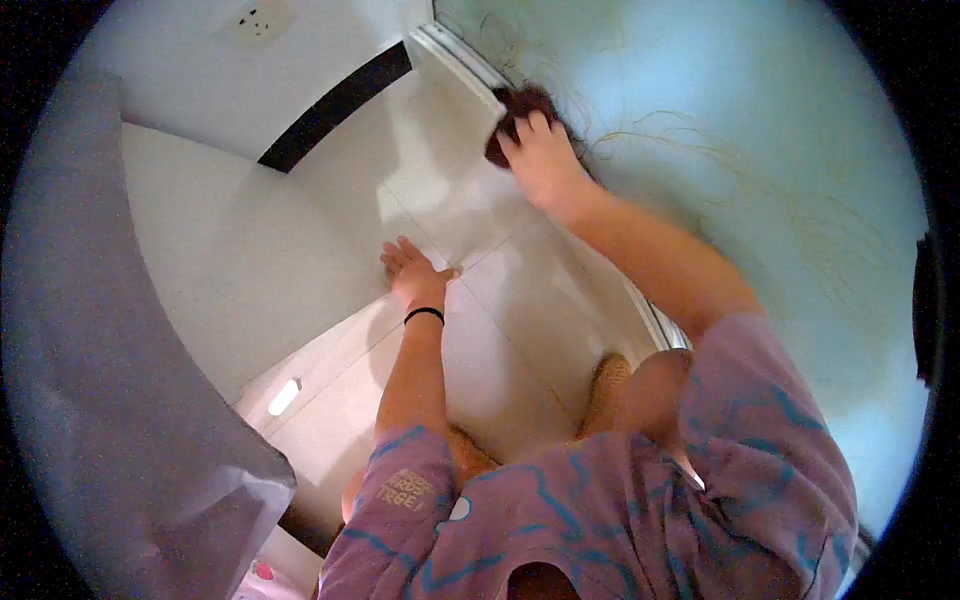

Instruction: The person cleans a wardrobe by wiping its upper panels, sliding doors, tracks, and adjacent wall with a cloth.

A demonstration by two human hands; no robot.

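My right hand [548,165] is at the door track [465,65], its fingers curled into a dark reddish-brown clump that looks like hair [530,99]. Part of the clump is hidden under the fingers. Long loose strands [690,146] trail beside it over the pale blue surface [800,120]. Lower and to the left, my left hand [413,278] has its fingers spread at the foot of the white panel, by the tiled floor [500,330]. It holds nothing, and a black band circles the wrist.
A grey cloth [90,300] hangs along the left side. Beside it stand a white panel [220,250] and a wall with a socket [256,20]. A black strip [340,105] crosses the upper left. A small white object [285,397] lies near the panel's base.
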